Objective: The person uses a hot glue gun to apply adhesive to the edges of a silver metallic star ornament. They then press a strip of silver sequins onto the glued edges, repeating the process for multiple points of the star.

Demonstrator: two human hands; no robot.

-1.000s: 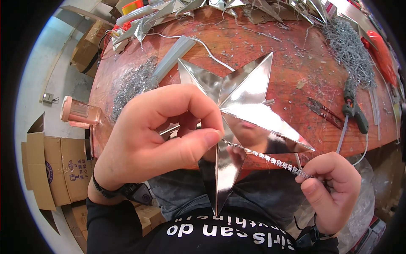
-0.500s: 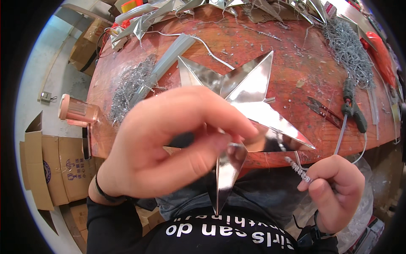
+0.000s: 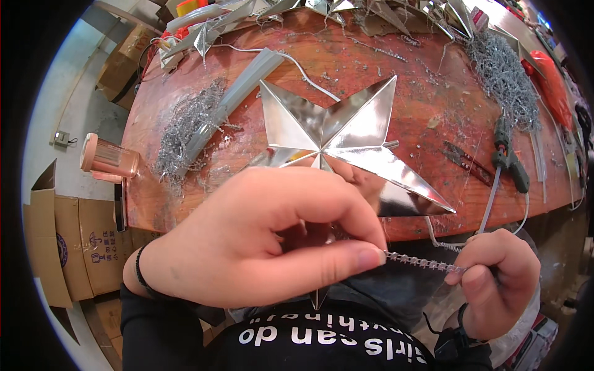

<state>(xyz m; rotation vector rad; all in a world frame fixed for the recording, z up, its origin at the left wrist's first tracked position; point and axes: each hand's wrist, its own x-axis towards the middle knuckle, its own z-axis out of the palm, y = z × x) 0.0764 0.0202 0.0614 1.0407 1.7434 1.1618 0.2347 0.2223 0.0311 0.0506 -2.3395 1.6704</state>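
Note:
A short length of silver decorative chain trim [image 3: 421, 262] is stretched between my hands, above my lap. My left hand [image 3: 272, 232] pinches its left end between thumb and forefinger. With curled fingers, my right hand [image 3: 502, 281] grips the trim's other end. More of the trim seems to hang behind the right fingers. A shiny silver five-pointed star [image 3: 362, 133] lies on the red-brown table [image 3: 421, 105], reaching over its near edge. My left hand covers much of the star's lower left, and only the tip of its lowest point shows below.
Tangled silver trim lies in a left pile [image 3: 185, 130] and a right pile [image 3: 507, 80]. Clear glue sticks [image 3: 238, 89] rest beside the left pile. A glue gun [image 3: 510, 164] and small snips [image 3: 473, 166] lie right. A pink cup [image 3: 114, 159] stands at the left edge, above cardboard boxes [image 3: 93, 247].
My left hand has moved down and right from over the star and taken the free end of the trim. The trim now runs taut between both hands; the right hand stays nearly in place.

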